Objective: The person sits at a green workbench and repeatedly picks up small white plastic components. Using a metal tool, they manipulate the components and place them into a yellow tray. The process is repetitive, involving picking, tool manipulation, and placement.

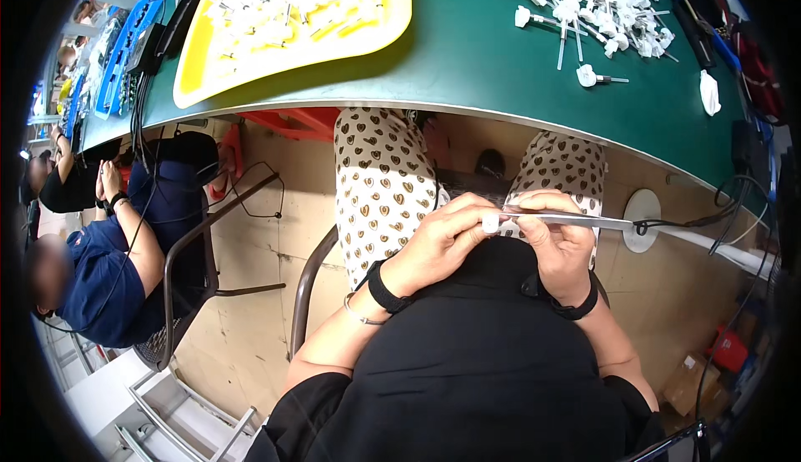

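Observation:
Above my lap, in front of the table edge, my two hands meet. My left hand (440, 243) is closed, pinching a small white plastic part (491, 223) between thumb and fingertips. My right hand (564, 255) is wrapped around a pair of metal tweezers (602, 222), whose broad end points right. The tweezers' tips reach the white part at my left fingertips; fingers hide just where they touch. A pile of small white plastic parts with thin tubes (596, 7) lies on the green table, and one such part (588, 76) sits apart from it.
A yellow tray (188, 87) full of similar parts stands on the green table (467, 70), at left. A white scrap (709, 93) lies near its right side. Cables (738, 199) hang at the right. Another person (113, 274) sits on a chair at the left.

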The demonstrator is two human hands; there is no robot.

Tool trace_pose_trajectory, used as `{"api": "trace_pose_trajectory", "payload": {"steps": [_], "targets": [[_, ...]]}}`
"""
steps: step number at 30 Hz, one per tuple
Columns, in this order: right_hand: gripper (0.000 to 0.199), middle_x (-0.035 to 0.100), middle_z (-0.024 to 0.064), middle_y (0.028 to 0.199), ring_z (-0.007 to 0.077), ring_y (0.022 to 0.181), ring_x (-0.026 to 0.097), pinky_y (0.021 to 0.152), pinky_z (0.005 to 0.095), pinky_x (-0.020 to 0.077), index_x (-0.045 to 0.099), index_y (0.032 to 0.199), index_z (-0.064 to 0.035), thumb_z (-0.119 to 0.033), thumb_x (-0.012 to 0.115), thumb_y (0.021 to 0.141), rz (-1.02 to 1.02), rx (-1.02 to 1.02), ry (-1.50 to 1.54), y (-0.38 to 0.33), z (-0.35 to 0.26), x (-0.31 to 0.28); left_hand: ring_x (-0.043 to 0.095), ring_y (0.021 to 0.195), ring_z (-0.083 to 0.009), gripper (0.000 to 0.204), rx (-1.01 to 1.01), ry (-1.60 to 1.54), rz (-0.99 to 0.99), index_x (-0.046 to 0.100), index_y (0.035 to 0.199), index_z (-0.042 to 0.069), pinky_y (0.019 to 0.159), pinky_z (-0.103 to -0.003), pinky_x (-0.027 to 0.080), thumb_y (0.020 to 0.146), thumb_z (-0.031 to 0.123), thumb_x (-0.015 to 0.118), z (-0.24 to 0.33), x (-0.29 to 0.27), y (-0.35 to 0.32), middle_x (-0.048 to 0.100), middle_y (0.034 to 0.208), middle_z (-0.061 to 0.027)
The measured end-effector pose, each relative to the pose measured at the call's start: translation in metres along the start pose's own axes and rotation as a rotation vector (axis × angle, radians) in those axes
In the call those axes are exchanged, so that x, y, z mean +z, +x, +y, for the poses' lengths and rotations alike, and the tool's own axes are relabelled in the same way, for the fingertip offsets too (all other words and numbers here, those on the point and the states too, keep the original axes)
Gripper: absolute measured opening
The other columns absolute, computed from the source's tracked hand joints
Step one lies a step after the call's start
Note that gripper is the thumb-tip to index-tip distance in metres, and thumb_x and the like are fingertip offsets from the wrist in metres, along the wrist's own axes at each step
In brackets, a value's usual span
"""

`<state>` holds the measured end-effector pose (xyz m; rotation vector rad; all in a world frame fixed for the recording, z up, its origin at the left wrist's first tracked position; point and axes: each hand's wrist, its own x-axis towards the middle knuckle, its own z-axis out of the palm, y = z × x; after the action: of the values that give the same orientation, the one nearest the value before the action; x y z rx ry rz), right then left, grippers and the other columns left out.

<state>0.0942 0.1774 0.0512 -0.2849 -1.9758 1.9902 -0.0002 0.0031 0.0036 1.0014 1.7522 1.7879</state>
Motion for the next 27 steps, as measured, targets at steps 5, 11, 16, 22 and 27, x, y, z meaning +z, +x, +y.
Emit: {"api": "trace_pose_trajectory", "payload": {"steps": [5,11,16,22,27], "targets": [[0.014,0.074,0.0144,0.104,0.0252,0.091,0.071,0.083,0.0353,0.0563,0.071,0.106,0.0026,-0.001,0.077,0.094,-0.064,-0.18,-0.192,0.003,0.001,-0.003,0.07,0.1,-0.0265,0.03,0.042,0.139,0.038,0.072,0.121,0.003,0.085,-0.034,0.058,0.093,-0.007,0.07,0.003,-0.001,0.0,0.068,0.112,-0.0113],[0.015,0.075,0.0151,0.099,0.029,0.089,0.071,0.082,0.0386,0.0562,0.07,0.103,0.0012,-0.001,0.079,0.09,-0.12,-0.288,-0.312,0.007,0.0,-0.006,0.07,0.089,-0.0261,0.032,0.133,0.395,0.133,0.074,0.119,0.005,0.075,-0.035,0.058,0.089,-0.006,0.074,0.005,0.001,0.003,0.069,0.102,-0.0101],[0.015,0.075,0.0146,0.098,0.0288,0.089,0.071,0.082,0.0387,0.0561,0.07,0.103,0.0016,-0.001,0.078,0.091,-0.144,-0.291,-0.34,0.008,0.001,-0.008,0.069,0.086,-0.0261,0.037,0.136,0.536,0.132,0.075,0.121,0.007,0.072,-0.034,0.056,0.086,-0.005,0.078,0.007,0.001,0.002,0.07,0.099,-0.0101],[0.015,0.074,0.0148,0.1,0.0278,0.09,0.071,0.082,0.0378,0.0559,0.071,0.105,0.0023,0.0,0.077,0.092,-0.122,-0.246,-0.325,0.005,0.005,-0.009,0.068,0.083,-0.0272,0.043,0.161,0.593,0.123,0.073,0.125,0.008,0.07,-0.035,0.056,0.084,-0.007,0.077,0.01,-0.001,0.003,0.069,0.099,-0.0103],[0.015,0.073,0.0153,0.102,0.0262,0.091,0.07,0.083,0.0357,0.0558,0.071,0.106,0.0035,-0.002,0.077,0.093,-0.016,-0.169,-0.207,-0.001,0.002,-0.01,0.068,0.078,-0.027,0.049,0.136,0.559,0.214,0.07,0.13,0.004,0.068,-0.037,0.056,0.083,-0.009,0.074,0.039,-0.01,0.012,0.068,0.096,-0.0102]]}}
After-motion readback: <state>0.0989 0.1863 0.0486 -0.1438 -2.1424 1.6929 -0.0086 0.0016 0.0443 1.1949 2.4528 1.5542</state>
